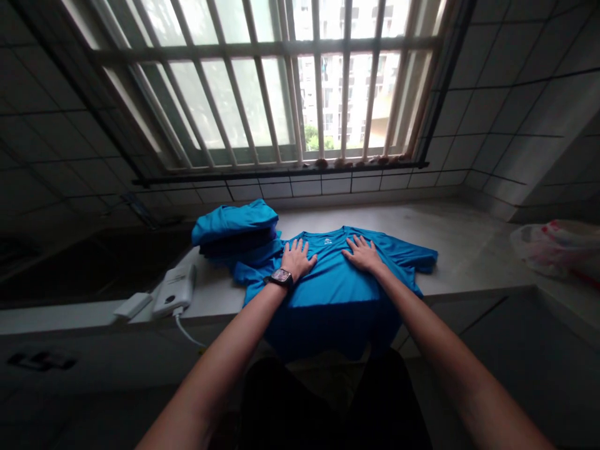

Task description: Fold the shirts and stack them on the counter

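Observation:
A blue shirt (pixel 332 281) lies spread on the counter, its collar toward the window and its lower part hanging over the front edge. My left hand (pixel 299 259) rests flat on it below the left side of the collar, fingers spread. On the other side of the collar my right hand (pixel 362 254) also lies flat on the cloth, fingers apart. Neither hand grips anything. The shirt's right sleeve reaches out over the counter; its left sleeve lies beside a pile of folded blue and dark clothes (pixel 237 228).
A white device (pixel 174 290) with a cable and a small white block (pixel 133 305) sit at the counter's (pixel 450 240) front left. Behind them is a dark sink (pixel 94 265). A plastic bag (pixel 555 247) lies at the far right. A barred window (pixel 262 47) is above.

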The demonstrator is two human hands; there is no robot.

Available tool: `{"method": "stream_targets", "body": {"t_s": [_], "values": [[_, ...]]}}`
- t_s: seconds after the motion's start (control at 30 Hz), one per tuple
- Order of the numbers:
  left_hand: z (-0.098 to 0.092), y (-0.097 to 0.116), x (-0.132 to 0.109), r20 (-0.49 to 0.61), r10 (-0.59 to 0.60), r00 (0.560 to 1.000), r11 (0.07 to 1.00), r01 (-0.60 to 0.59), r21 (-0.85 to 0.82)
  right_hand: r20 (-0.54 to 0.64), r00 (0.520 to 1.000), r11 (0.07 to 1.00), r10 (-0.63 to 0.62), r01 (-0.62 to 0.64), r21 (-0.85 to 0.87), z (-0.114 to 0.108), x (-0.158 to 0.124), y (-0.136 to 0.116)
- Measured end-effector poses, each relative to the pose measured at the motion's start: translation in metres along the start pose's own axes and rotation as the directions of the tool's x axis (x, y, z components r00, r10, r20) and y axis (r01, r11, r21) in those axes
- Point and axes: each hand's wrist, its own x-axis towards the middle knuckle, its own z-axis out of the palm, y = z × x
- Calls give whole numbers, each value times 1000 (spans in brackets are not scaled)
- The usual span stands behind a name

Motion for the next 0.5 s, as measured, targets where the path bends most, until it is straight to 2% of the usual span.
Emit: {"method": "stream_targets", "body": {"t_s": [0.2,0.37,0.5], "values": [[5,-6,0,54,-50,997,993,55,-107,-10,1000,1000,2,-2,-11,-1,-4,-3],[5,-10,9,79,-6,997,994,14,-104,17,1000,1000,-20,21,-7,-1,-17,1],[7,-13,10,54,6,999,992,1,-125,21,998,999,-52,52,-2,0,-23,6]]}}
